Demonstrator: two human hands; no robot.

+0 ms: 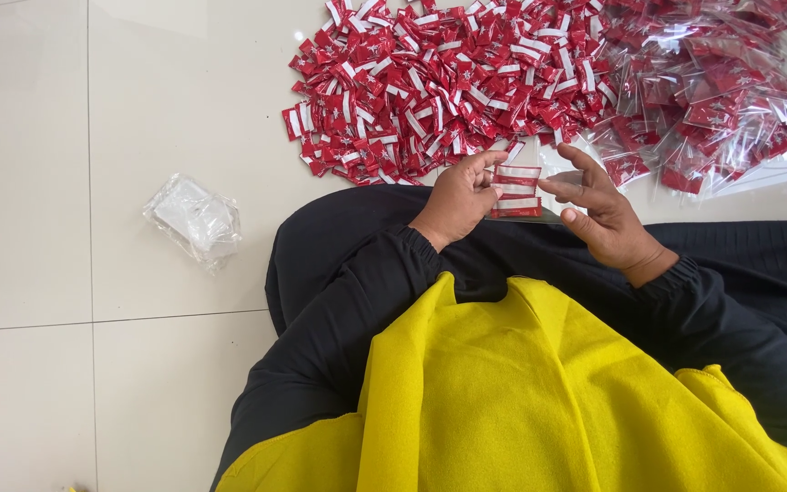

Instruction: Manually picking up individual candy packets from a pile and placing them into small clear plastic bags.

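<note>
Red sachets (pixel 516 189) sitting stacked in clear pouch between both hands, long axis running left-right; left hand (pixel 458 198) pinching left edge, right hand (pixel 599 212) gripping right edge, equally near.

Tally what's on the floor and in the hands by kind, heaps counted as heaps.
Heap of loose red sachets: 1
Heap of sachets packed in clear bags: 1
Crumpled clear plastic bundle: 1
Clear bag with red sachets, held between left hand and right hand: 1
Total: 4
</note>
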